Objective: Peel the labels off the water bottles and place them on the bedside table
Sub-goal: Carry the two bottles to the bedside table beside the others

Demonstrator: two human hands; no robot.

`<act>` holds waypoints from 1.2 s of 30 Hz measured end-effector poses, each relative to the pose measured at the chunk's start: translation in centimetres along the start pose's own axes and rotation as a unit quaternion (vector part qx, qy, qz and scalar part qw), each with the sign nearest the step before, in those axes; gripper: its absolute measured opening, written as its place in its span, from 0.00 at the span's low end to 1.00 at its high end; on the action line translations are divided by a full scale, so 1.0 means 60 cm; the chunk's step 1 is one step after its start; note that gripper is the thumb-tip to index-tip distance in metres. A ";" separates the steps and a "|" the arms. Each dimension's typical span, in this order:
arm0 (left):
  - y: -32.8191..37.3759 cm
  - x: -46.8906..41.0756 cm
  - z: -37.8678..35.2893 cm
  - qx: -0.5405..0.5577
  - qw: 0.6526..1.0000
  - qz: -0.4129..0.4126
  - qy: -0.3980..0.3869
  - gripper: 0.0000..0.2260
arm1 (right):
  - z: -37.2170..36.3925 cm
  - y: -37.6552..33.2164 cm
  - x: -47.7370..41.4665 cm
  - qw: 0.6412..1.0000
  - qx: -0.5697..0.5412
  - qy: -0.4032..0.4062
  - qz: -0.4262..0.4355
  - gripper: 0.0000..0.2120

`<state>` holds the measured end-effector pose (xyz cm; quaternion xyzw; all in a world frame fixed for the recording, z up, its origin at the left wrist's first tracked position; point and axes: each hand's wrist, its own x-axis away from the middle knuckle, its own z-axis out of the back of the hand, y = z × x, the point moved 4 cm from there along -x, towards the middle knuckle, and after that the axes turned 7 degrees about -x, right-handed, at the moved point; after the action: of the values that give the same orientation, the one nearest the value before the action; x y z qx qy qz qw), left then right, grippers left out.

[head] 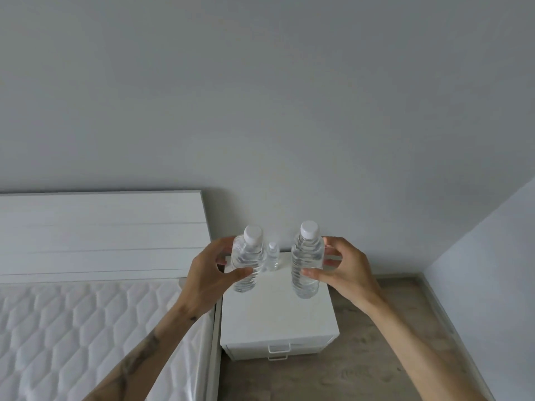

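The left hand (207, 274) and the right hand (344, 270) are each holding 1 bare bottle upright, fingers wrapped around it: the left bottle (247, 260), the right bottle (307, 260). Both are hanging over the white surface (275, 314), so going straight down looks right.

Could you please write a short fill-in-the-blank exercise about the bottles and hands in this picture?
1. The left hand and the right hand each hold ___ bottle.
2. The small bottle stands on the bedside ___, near the wall.
3. The left bottle and right bottle both have ___ caps.
4. The mattress lies to the ___ of the cabinet.

Missing words: one; table; white; left
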<state>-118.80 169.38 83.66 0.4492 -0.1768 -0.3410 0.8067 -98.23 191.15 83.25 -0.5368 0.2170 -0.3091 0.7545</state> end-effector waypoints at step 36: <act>-0.721 -0.337 -0.482 0.046 0.996 0.053 0.051 0.30 | -0.340 0.783 -0.391 0.998 -0.052 -0.025 0.018 0.28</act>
<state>-132.90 185.42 32.07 0.4928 -0.1749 -0.2659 0.8099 -117.47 204.73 32.04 -0.5788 0.2233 -0.2704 0.7362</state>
